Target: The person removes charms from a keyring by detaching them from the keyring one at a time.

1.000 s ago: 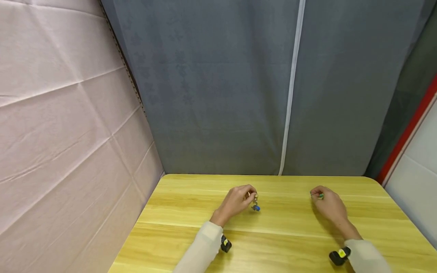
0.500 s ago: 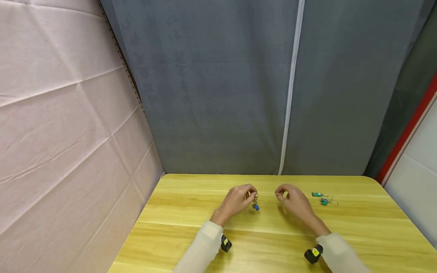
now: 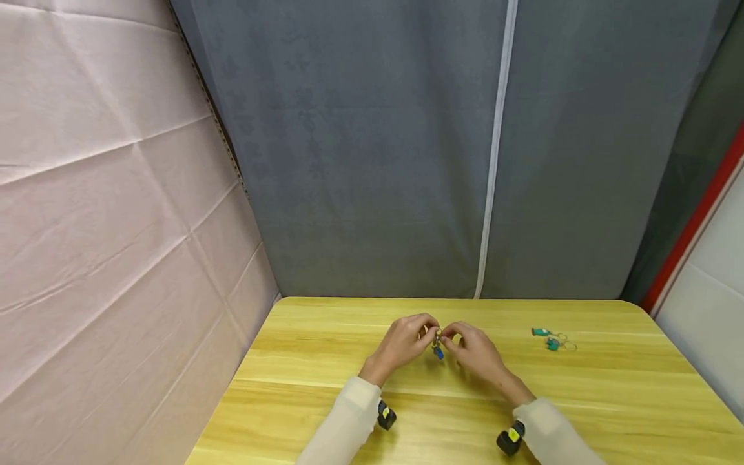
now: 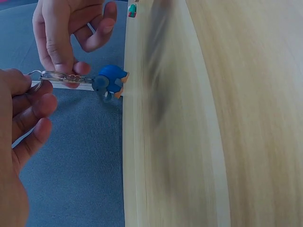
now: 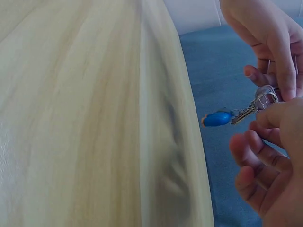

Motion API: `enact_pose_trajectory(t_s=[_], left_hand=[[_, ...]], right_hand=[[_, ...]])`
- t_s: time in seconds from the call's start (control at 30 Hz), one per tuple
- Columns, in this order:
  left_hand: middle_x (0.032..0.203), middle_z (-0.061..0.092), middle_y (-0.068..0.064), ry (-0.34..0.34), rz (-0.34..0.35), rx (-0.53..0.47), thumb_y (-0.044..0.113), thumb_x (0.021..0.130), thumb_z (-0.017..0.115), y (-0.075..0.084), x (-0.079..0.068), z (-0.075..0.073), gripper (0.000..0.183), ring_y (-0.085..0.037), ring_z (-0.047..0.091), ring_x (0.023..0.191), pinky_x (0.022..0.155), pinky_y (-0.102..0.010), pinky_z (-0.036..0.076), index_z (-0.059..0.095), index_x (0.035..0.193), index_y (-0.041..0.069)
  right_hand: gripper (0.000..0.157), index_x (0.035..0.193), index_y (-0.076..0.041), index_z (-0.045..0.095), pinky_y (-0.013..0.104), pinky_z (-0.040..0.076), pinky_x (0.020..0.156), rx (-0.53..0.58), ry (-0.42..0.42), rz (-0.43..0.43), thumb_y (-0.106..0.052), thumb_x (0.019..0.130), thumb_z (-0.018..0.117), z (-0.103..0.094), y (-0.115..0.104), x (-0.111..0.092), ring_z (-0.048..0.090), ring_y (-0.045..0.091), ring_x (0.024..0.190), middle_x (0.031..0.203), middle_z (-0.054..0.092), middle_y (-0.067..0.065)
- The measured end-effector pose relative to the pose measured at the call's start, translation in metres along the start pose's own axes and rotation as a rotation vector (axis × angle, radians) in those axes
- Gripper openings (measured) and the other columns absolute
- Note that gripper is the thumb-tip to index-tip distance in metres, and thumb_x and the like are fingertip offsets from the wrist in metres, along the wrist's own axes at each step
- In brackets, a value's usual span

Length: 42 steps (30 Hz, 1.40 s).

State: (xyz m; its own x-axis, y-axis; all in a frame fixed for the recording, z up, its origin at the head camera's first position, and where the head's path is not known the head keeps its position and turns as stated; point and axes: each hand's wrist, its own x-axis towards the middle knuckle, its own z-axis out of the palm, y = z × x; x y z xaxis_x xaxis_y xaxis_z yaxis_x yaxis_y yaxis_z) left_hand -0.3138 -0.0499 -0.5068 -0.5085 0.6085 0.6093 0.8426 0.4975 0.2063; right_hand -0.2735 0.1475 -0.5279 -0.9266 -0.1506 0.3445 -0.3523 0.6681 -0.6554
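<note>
Right hand [image 3: 475, 352] shifted left, now pinching keychain [image 4: 111, 78]

A wooden table [image 3: 302, 358] carries, toward its far right, a green keychain [image 3: 540, 332] and, slightly nearer, a second keychain [image 3: 552, 345] close beside it.

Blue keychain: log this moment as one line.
left hand: pinches ring | right hand: pinches chain | blue charm: hanging | green keychains: lying on table, to the right
</note>
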Motion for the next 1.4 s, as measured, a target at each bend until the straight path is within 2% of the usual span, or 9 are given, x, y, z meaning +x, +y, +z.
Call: enact_pose_trajectory(t_s=[0.23, 0.37, 0.5, 0.67, 0.9, 1.13, 1.4], left_hand=[[0.090, 0.070, 0.010, -0.004, -0.009, 0.006, 0.022, 0.100, 0.057, 0.002, 0.000, 0.000, 0.011, 0.008, 0.054, 0.067, 0.058, -0.002, 0.041, 0.067, 0.101, 0.020], [0.090, 0.069, 0.010, -0.006, -0.013, 0.011, 0.021, 0.100, 0.057, 0.003, -0.001, 0.000, 0.010, 0.007, 0.055, 0.067, 0.059, -0.002, 0.041, 0.067, 0.100, 0.020], [0.091, 0.069, 0.010, -0.005, -0.015, 0.019, 0.018, 0.098, 0.060, 0.003, 0.000, 0.000, 0.008, 0.007, 0.055, 0.068, 0.059, -0.002, 0.041, 0.067, 0.100, 0.019], [0.091, 0.068, 0.010, -0.022, -0.036, 0.010, 0.020, 0.098, 0.060, 0.002, -0.001, 0.001, 0.007, 0.007, 0.054, 0.067, 0.058, -0.002, 0.040, 0.067, 0.100, 0.020], [0.095, 0.068, 0.011, -0.074, -0.082, -0.010, 0.028, 0.101, 0.055, 0.001, -0.001, 0.006, 0.013, 0.008, 0.054, 0.070, 0.060, -0.003, 0.041, 0.067, 0.104, 0.022], [0.098, 0.067, 0.011, -0.140, -0.124, -0.023, 0.029, 0.101, 0.055, 0.004, -0.001, 0.006, 0.016, 0.007, 0.055, 0.075, 0.064, -0.003, 0.043, 0.069, 0.105, 0.022], [0.094, 0.065, 0.012, -0.147, -0.136, -0.045, 0.031, 0.101, 0.055, 0.007, 0.000, 0.005, 0.017, 0.006, 0.055, 0.075, 0.065, -0.004, 0.044, 0.069, 0.102, 0.022]], right_hand=[[0.011, 0.092, -0.021, 0.068, 0.020, 0.043, 0.057, 0.009, 0.043, -0.041, -0.031, 0.095, 0.065, 0.004, -0.001, 0.000, 0.048, 0.002, 0.060, 0.090, 0.064, -0.011], [0.003, 0.089, -0.023, 0.066, 0.020, 0.042, 0.056, -0.006, 0.079, -0.063, -0.022, 0.092, 0.068, 0.003, -0.001, 0.000, 0.049, 0.002, 0.060, 0.087, 0.063, -0.011], [0.012, 0.087, -0.024, 0.065, 0.019, 0.043, 0.056, -0.027, 0.139, -0.076, -0.013, 0.085, 0.071, 0.000, -0.001, 0.000, 0.049, 0.001, 0.062, 0.084, 0.062, -0.011], [0.013, 0.085, -0.022, 0.065, 0.019, 0.043, 0.057, -0.055, 0.191, -0.113, -0.010, 0.083, 0.071, -0.004, 0.000, 0.001, 0.049, 0.001, 0.063, 0.082, 0.062, -0.010], [0.013, 0.084, -0.024, 0.064, 0.019, 0.043, 0.057, -0.079, 0.195, -0.104, -0.013, 0.083, 0.071, -0.007, 0.001, 0.001, 0.049, 0.000, 0.062, 0.082, 0.061, -0.011], [0.011, 0.082, -0.023, 0.064, 0.019, 0.040, 0.053, -0.124, 0.204, -0.080, -0.014, 0.082, 0.070, -0.007, 0.001, -0.001, 0.046, 0.000, 0.059, 0.079, 0.061, -0.011], [0.011, 0.081, -0.023, 0.063, 0.019, 0.039, 0.052, -0.159, 0.217, -0.080, -0.014, 0.080, 0.070, -0.009, -0.001, -0.001, 0.045, 0.001, 0.058, 0.078, 0.060, -0.010]])
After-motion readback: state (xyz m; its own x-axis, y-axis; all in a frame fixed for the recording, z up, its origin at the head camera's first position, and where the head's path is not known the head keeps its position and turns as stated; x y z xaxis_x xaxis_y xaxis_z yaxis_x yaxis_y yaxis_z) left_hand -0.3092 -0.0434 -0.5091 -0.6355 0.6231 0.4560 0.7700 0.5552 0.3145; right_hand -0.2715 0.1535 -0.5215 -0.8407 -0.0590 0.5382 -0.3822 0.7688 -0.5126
